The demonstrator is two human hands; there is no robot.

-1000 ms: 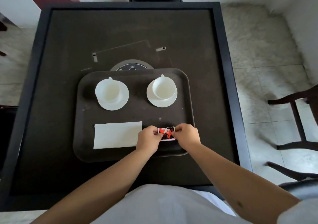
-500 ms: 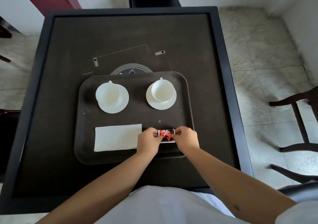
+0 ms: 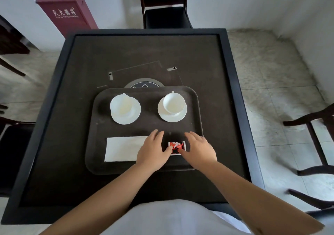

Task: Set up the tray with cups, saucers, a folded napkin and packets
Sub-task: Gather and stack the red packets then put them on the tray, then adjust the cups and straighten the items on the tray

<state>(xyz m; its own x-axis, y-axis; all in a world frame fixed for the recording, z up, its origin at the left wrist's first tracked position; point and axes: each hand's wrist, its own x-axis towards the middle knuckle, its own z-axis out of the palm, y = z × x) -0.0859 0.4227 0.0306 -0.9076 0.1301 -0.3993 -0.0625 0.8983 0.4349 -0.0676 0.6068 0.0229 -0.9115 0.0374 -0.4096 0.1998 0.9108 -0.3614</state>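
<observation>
On the dark tray [image 3: 94, 144] both white cups, the left cup [image 3: 121, 106] and the right cup [image 3: 173, 102], sit on their saucers at the far side; the folded napkin [image 3: 123, 149] lies flat at the near left; the red packet [image 3: 176, 147] lies just right of it. My left hand [image 3: 152, 150] and right hand [image 3: 198, 149] flank the packet, fingers straight and relaxed, gripping nothing, thumbs at its edges; I judge the setup nearly done, perhaps a last nudge left; I cannot tell whether one packet or several lie there.
</observation>
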